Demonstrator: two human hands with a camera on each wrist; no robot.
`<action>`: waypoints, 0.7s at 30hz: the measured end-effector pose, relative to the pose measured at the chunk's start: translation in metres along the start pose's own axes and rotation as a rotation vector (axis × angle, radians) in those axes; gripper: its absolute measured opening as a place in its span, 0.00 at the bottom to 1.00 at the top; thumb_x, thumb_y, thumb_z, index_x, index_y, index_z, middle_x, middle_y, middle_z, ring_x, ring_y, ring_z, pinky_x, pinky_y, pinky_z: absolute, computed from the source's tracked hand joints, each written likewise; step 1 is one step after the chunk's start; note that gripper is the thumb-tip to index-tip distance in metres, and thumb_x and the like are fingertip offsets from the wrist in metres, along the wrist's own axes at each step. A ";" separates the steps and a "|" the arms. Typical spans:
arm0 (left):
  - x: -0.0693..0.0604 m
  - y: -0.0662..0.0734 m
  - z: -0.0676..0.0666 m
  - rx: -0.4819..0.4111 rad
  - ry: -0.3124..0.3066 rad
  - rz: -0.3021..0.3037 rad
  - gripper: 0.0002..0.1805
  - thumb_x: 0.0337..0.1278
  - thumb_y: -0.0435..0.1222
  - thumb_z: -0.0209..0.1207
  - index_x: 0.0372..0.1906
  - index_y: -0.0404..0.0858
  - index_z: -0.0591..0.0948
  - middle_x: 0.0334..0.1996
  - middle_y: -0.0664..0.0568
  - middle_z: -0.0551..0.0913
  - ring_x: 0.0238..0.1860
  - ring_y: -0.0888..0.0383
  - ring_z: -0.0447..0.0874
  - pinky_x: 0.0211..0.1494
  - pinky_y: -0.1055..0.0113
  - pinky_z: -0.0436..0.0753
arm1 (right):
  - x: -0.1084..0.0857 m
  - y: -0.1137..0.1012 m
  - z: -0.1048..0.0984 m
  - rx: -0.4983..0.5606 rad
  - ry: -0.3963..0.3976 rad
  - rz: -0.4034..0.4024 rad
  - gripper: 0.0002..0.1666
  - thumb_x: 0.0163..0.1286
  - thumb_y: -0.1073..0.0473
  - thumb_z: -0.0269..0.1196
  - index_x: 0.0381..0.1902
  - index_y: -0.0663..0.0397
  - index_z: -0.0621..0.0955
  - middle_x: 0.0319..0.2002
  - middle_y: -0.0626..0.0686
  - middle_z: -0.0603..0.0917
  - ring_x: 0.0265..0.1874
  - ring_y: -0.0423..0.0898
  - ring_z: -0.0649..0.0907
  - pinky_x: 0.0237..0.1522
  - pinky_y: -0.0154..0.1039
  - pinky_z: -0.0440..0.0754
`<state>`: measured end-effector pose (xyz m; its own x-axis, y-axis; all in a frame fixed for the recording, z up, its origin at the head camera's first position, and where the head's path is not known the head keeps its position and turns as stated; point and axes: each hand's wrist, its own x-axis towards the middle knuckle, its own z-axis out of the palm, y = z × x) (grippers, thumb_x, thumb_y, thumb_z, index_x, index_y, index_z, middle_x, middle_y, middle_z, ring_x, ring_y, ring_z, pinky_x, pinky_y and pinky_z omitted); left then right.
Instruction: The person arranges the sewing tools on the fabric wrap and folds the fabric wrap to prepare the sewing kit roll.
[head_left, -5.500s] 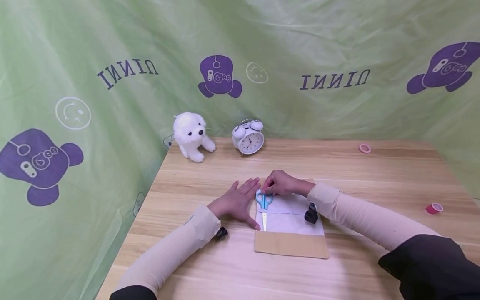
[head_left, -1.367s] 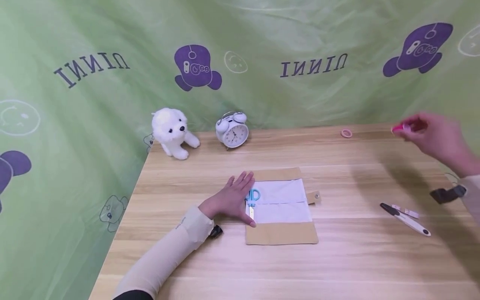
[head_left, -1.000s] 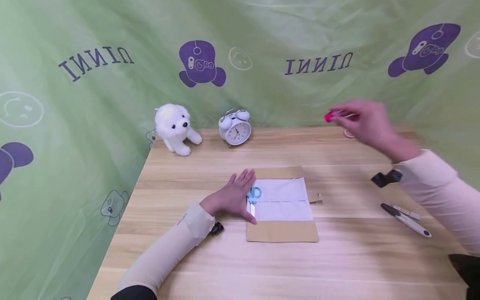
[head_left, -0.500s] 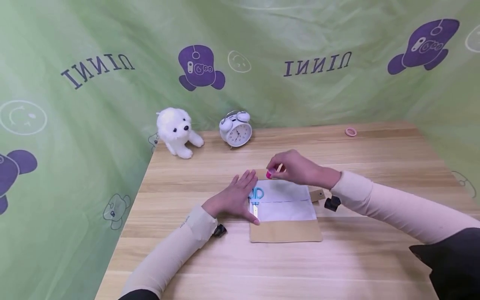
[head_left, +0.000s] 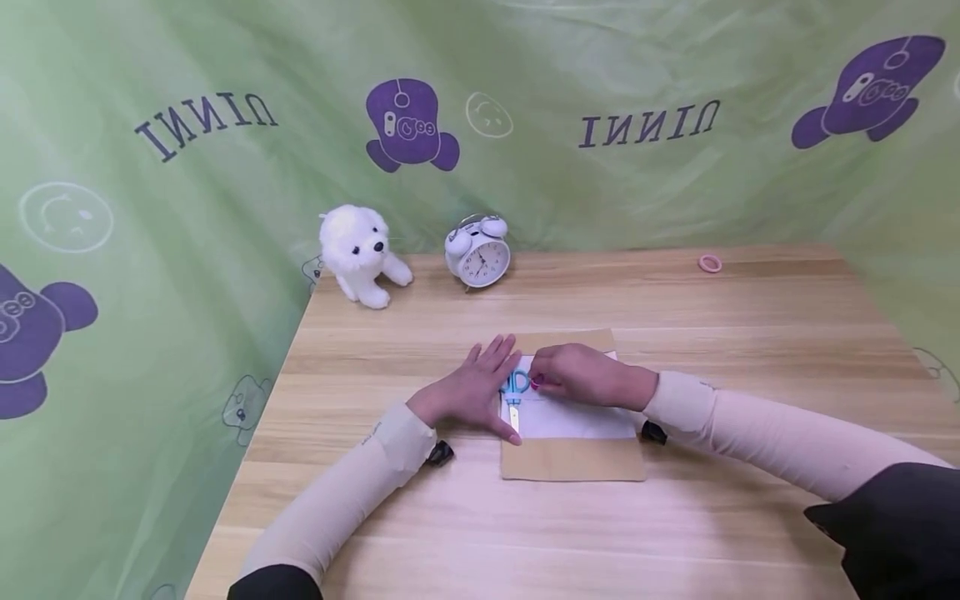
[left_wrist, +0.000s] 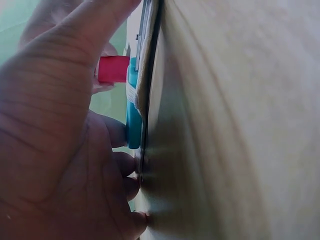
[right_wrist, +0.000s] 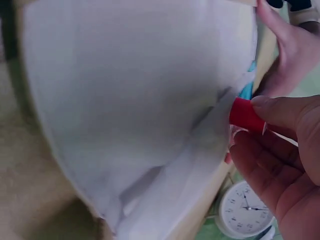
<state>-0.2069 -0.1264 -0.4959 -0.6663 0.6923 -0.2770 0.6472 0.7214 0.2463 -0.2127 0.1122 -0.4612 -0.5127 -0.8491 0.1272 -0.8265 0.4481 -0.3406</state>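
A beige cloth pouch (head_left: 573, 460) with a white inner lining lies unfolded on the table. Blue-handled scissors (head_left: 515, 385) are tucked along its left side under a white band. My left hand (head_left: 468, 392) rests with spread fingers on that left edge, beside the scissors. Just right of the scissor handles, my right hand (head_left: 588, 375) pinches a small spool of red thread (right_wrist: 245, 114) between thumb and fingers, low over the lining. The right wrist view shows the spool against the edge of a loose white pocket fold (right_wrist: 185, 165); whether it is inside cannot be told.
A white plush dog (head_left: 362, 254) and a white alarm clock (head_left: 480, 252) stand at the back left of the wooden table (head_left: 450, 533). A pink ring (head_left: 709, 264) lies at the back right. Behind hangs a green printed curtain (head_left: 540, 50).
My right hand left the scissors, picked up the red thread spool at the table's right, carried it left over the pouch and lowered it beside the scissors. My left hand has stayed on the pouch's edge.
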 end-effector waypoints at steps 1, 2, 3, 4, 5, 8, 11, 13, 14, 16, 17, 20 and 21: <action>0.000 0.000 0.000 -0.001 -0.002 0.002 0.77 0.34 0.77 0.64 0.81 0.38 0.41 0.82 0.43 0.27 0.83 0.45 0.25 0.83 0.42 0.38 | 0.000 0.001 0.001 -0.003 -0.006 -0.006 0.07 0.67 0.61 0.68 0.42 0.56 0.86 0.36 0.48 0.86 0.33 0.38 0.83 0.41 0.36 0.85; 0.000 0.000 0.000 -0.002 -0.005 0.003 0.77 0.34 0.77 0.63 0.81 0.38 0.41 0.82 0.43 0.27 0.83 0.45 0.25 0.83 0.42 0.38 | 0.000 0.002 0.002 -0.002 -0.010 -0.011 0.07 0.67 0.61 0.67 0.42 0.56 0.86 0.36 0.48 0.86 0.34 0.38 0.83 0.42 0.36 0.85; 0.000 0.001 -0.001 -0.005 -0.006 0.003 0.77 0.34 0.77 0.63 0.81 0.38 0.40 0.82 0.43 0.27 0.83 0.45 0.25 0.83 0.43 0.37 | 0.001 0.003 0.003 0.009 -0.012 -0.013 0.07 0.67 0.61 0.68 0.42 0.56 0.86 0.36 0.48 0.86 0.34 0.38 0.84 0.42 0.36 0.85; 0.000 0.001 -0.001 -0.007 -0.007 0.004 0.77 0.35 0.77 0.64 0.81 0.37 0.40 0.82 0.43 0.27 0.83 0.45 0.25 0.83 0.42 0.37 | 0.001 0.003 0.003 0.028 -0.013 -0.010 0.07 0.67 0.61 0.68 0.42 0.56 0.86 0.36 0.48 0.86 0.34 0.38 0.84 0.42 0.36 0.85; 0.000 0.001 -0.001 -0.011 -0.006 0.004 0.77 0.35 0.76 0.64 0.81 0.37 0.40 0.82 0.43 0.27 0.83 0.45 0.25 0.83 0.43 0.37 | 0.001 0.004 0.004 0.048 -0.013 -0.003 0.07 0.67 0.61 0.68 0.42 0.56 0.87 0.35 0.48 0.86 0.34 0.38 0.84 0.42 0.35 0.85; 0.000 0.002 -0.002 -0.024 -0.001 0.000 0.77 0.35 0.76 0.65 0.81 0.36 0.41 0.82 0.42 0.28 0.83 0.45 0.25 0.83 0.42 0.37 | 0.002 0.007 0.005 0.108 -0.004 0.014 0.07 0.66 0.62 0.69 0.41 0.56 0.87 0.34 0.47 0.87 0.32 0.35 0.82 0.40 0.32 0.85; 0.000 0.002 -0.003 -0.039 0.002 -0.008 0.77 0.34 0.75 0.65 0.81 0.34 0.42 0.82 0.42 0.28 0.83 0.45 0.24 0.83 0.43 0.36 | 0.005 0.010 0.005 0.159 -0.006 0.031 0.08 0.65 0.62 0.69 0.41 0.58 0.88 0.33 0.48 0.88 0.30 0.34 0.81 0.38 0.30 0.84; 0.000 0.002 -0.003 -0.047 0.000 -0.011 0.78 0.33 0.75 0.66 0.81 0.35 0.42 0.82 0.43 0.28 0.83 0.46 0.24 0.83 0.43 0.36 | 0.005 0.011 0.005 0.180 -0.008 0.034 0.09 0.64 0.63 0.70 0.41 0.59 0.88 0.32 0.48 0.88 0.29 0.34 0.80 0.37 0.30 0.83; 0.001 0.001 -0.003 -0.049 0.000 -0.013 0.78 0.33 0.76 0.66 0.81 0.35 0.42 0.82 0.43 0.28 0.83 0.46 0.24 0.83 0.43 0.36 | 0.006 0.012 0.006 0.191 -0.010 0.041 0.09 0.63 0.63 0.70 0.41 0.59 0.88 0.32 0.48 0.88 0.29 0.34 0.80 0.37 0.29 0.83; 0.000 0.001 -0.002 -0.059 0.002 -0.013 0.78 0.33 0.76 0.66 0.81 0.35 0.42 0.82 0.44 0.28 0.83 0.46 0.24 0.83 0.43 0.35 | 0.006 0.012 0.007 0.209 -0.008 0.047 0.09 0.63 0.63 0.71 0.41 0.59 0.88 0.32 0.48 0.89 0.28 0.34 0.80 0.36 0.29 0.83; 0.000 0.001 -0.002 -0.064 0.001 -0.014 0.78 0.33 0.76 0.66 0.81 0.35 0.42 0.82 0.44 0.27 0.83 0.46 0.24 0.83 0.43 0.35 | 0.006 0.013 0.007 0.220 -0.006 0.049 0.09 0.63 0.63 0.71 0.41 0.59 0.88 0.31 0.48 0.89 0.28 0.34 0.80 0.35 0.29 0.83; 0.000 0.001 -0.002 -0.066 -0.005 -0.018 0.78 0.33 0.76 0.65 0.81 0.36 0.41 0.82 0.44 0.27 0.82 0.46 0.23 0.83 0.43 0.35 | 0.006 0.011 0.007 0.244 -0.006 0.067 0.09 0.62 0.63 0.71 0.41 0.58 0.89 0.32 0.48 0.90 0.29 0.34 0.81 0.36 0.29 0.83; 0.001 0.001 -0.002 -0.060 -0.006 -0.019 0.78 0.33 0.76 0.65 0.81 0.36 0.41 0.82 0.44 0.27 0.82 0.47 0.22 0.83 0.43 0.34 | 0.007 0.011 0.006 0.257 -0.009 0.079 0.09 0.63 0.62 0.71 0.41 0.58 0.89 0.32 0.48 0.90 0.29 0.33 0.81 0.36 0.29 0.83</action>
<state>-0.2077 -0.1252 -0.4937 -0.6763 0.6782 -0.2877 0.6105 0.7345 0.2964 -0.2236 0.1096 -0.4697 -0.5704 -0.8172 0.0825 -0.6973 0.4287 -0.5744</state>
